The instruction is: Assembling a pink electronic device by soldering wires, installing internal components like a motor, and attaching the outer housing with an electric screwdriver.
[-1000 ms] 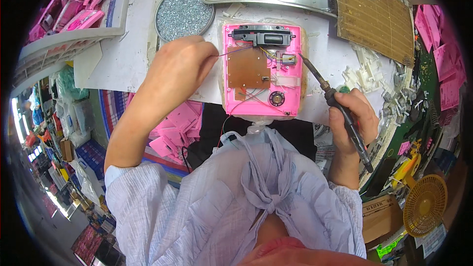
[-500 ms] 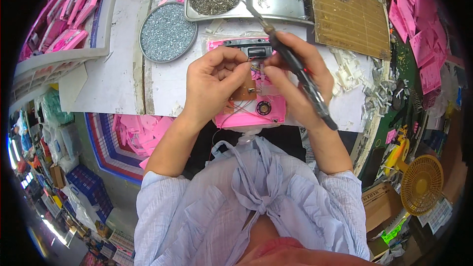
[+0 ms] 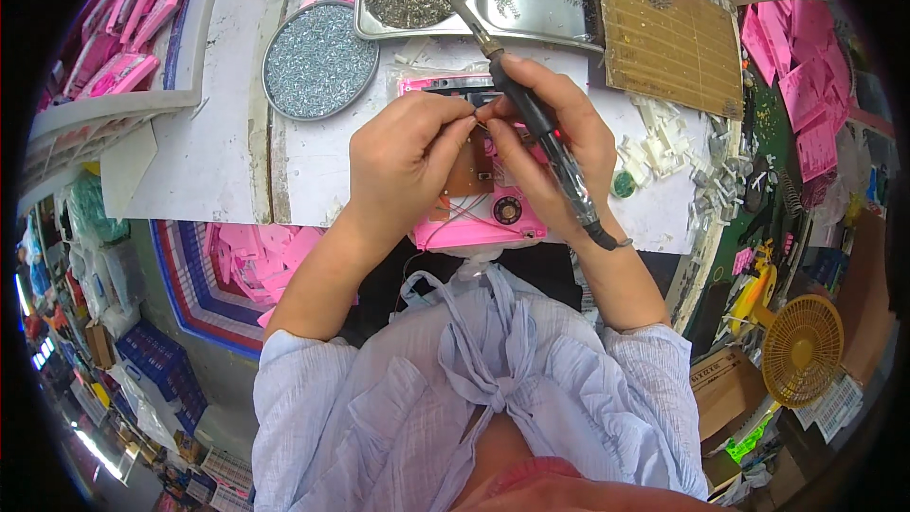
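A pink plastic housing [image 3: 474, 235] lies in front of me, with a brown circuit board [image 3: 467, 171], a small round speaker [image 3: 507, 210] and thin wires in it. Over the board, my left hand [image 3: 408, 147] pinches a fine wire [image 3: 480, 123] between thumb and forefinger. The fingertips of my right hand [image 3: 559, 133] meet it at the same spot. Across that right hand rests a black soldering iron [image 3: 536, 114], its metal tip pointing up and away from the housing. My fingers partly hide the dark part at the housing's far end.
A round dish of small silver screws [image 3: 320, 62] stands left, and a metal tray [image 3: 536, 0] with darker screws lies behind. Brown corrugated board [image 3: 664, 28] sits at the back right, beside white plastic pieces [image 3: 654, 142]. Pink parts [image 3: 261, 261] fill a striped crate at lower left.
My fingertips have drawn together over the board. The soldering iron has shifted left, and the black part at the housing's far end is now more covered by my hands.
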{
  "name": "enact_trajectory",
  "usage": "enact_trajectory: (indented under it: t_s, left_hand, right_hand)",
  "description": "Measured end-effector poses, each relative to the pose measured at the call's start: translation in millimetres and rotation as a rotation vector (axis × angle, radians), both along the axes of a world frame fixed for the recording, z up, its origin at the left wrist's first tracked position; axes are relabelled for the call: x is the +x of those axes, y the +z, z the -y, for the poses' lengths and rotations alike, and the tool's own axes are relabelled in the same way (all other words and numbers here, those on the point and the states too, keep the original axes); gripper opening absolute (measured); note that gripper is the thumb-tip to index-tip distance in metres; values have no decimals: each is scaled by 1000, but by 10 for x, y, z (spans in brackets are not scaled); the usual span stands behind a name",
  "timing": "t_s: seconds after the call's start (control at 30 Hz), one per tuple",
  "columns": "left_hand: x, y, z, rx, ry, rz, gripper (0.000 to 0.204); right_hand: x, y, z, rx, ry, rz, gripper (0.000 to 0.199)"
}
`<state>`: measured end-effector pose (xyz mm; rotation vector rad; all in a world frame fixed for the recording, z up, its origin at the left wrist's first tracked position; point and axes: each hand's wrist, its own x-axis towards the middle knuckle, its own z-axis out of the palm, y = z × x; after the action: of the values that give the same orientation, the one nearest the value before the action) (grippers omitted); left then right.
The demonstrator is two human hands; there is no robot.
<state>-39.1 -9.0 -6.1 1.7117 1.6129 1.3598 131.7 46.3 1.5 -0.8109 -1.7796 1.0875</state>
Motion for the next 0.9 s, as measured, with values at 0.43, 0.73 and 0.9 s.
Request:
enact_trajectory:
  t_s: [0.43, 0.73, 0.9]
  left_hand:
    - [29, -39, 69, -312, -40, 545, 11]
    - [-55, -15, 58, -144, 20, 32, 7]
    - [27, 4, 11, -117, 3, -99, 10]
  right_hand:
    - [-22, -74, -15, 32, -55, 4, 51]
    - [117, -174, 178, 399, -64, 228, 56]
    - [298, -184, 210, 235, -133, 139, 52]
